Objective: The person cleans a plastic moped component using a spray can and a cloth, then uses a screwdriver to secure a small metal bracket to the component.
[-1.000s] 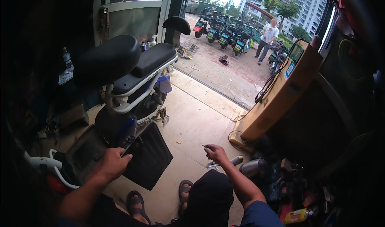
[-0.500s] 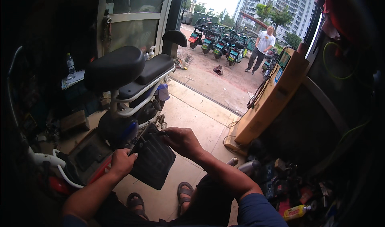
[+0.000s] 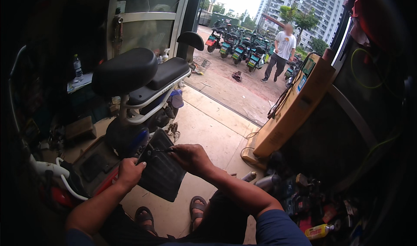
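Observation:
My left hand [image 3: 130, 174] is closed on the left edge of a black plastic panel [image 3: 163, 181], with the thumb on top. The panel hangs tilted in front of me, above the floor and my sandaled feet. My right hand [image 3: 191, 159] is closed round a thin dark rod-like tool [image 3: 163, 150]. Its tip points left, at the upper left part of the panel near my left hand. Whether the tip touches the panel is too small to tell. Just beyond stands a white electric scooter [image 3: 147, 105] with black seats.
A tall cardboard box [image 3: 291, 111] leans at the right of the doorway. Cluttered tools and a yellow bottle [image 3: 319, 231] lie at the lower right. A water bottle [image 3: 77, 68] stands at the left. Outside are parked scooters [image 3: 236, 50] and a walking person [image 3: 284, 48].
My right hand has shifted slightly left and down, and its tool now points more plainly left over the panel. The panel has moved a little left. Outside, the person has walked closer.

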